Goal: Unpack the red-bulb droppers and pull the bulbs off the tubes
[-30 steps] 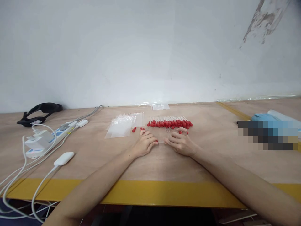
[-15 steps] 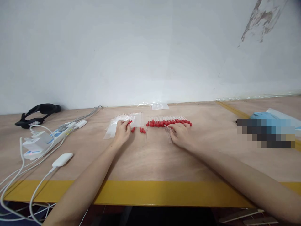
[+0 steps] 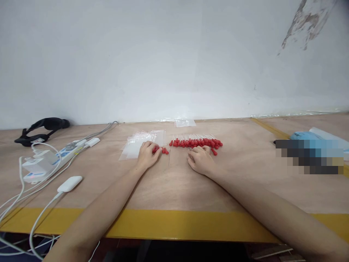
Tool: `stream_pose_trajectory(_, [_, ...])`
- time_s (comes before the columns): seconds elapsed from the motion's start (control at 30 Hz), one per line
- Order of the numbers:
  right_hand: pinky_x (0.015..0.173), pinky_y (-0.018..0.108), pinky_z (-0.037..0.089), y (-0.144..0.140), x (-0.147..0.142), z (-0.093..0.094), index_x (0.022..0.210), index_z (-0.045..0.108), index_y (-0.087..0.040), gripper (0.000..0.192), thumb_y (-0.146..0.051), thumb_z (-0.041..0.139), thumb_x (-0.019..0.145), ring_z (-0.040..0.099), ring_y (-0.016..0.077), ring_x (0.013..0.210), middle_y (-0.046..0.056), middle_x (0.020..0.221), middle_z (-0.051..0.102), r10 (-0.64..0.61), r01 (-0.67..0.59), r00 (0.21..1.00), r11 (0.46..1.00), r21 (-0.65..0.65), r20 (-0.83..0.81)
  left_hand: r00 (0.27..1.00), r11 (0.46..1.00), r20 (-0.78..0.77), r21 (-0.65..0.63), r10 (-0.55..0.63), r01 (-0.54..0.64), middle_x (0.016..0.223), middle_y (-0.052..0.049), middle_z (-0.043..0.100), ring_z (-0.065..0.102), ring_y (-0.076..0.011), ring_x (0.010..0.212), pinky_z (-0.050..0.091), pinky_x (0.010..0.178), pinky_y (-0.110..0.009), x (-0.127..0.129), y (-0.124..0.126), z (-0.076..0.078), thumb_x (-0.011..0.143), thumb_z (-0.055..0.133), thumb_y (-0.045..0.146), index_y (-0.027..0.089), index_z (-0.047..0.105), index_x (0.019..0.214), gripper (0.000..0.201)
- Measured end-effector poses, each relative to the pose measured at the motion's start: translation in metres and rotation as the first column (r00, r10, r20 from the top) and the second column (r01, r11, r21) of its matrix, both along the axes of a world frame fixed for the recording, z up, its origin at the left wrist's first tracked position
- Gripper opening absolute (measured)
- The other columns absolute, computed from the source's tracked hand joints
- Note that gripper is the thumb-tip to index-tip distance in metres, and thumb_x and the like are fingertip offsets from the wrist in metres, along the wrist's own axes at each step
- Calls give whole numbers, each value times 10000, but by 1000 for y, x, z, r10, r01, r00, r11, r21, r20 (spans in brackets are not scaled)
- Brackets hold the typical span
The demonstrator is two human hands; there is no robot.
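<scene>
A row of glass droppers with red rubber bulbs (image 3: 196,142) lies on the wooden table (image 3: 177,185). My right hand (image 3: 199,160) rests just in front of it, fingers curled down; I cannot see whether they hold anything. My left hand (image 3: 147,154) is curled at a few loose red bulbs (image 3: 164,150), with one red bulb pinched at its fingertips. A bare glass tube (image 3: 169,157) lies between the hands. One loose red bulb (image 3: 214,152) lies to the right of my right hand. Clear plastic bags (image 3: 135,145) are spread just behind my left hand.
At the left lie a power strip with chargers (image 3: 43,162), white cables, a white adapter (image 3: 69,183) and a black head strap (image 3: 40,129). A small clear bag (image 3: 185,123) lies by the wall. A blue object (image 3: 305,136) sits at the right. Yellow tape (image 3: 174,223) marks the near table edge.
One second ago both hands met near the table's middle on a dropper. They then parted, left to the bags, right to the row. Now both have drawn slightly back toward me.
</scene>
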State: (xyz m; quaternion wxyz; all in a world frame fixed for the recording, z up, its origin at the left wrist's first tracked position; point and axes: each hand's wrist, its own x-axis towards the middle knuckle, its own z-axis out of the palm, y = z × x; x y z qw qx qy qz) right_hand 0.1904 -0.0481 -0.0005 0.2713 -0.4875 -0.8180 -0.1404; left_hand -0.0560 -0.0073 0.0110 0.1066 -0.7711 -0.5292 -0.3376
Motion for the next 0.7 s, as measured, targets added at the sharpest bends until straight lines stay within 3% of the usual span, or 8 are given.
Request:
stream_pose_trajectory(0.23, [758,348,229,-3,3,0,678,620,-163,394,-489,443,809,462,168,771,58,762,542,22,-22,999,1000,-5,-25,992,999,-122,10,-29,30,943,-58,521,439,-233,934,344,832,-368,35,1,15,744,575,385,208,602,792,185])
stream_pose_trajectory(0.47, [760,348,208,-2,11,2,751,647,-184,365,-478,440,819,458,161,767,34,729,528,-3,9,988,999,42,-153,989,997,-146,-82,3,-15,944,-79,514,425,-269,966,328,829,-408,65,25,17,714,575,508,191,591,710,318])
stream_pose_trajectory(0.7, [753,345,217,-2,17,-2,733,639,-182,276,-389,477,816,473,148,750,27,724,539,48,-38,979,998,56,-197,999,994,-21,-95,45,-47,948,-63,540,439,-249,965,345,848,-392,67,31,11,758,568,372,185,602,681,205])
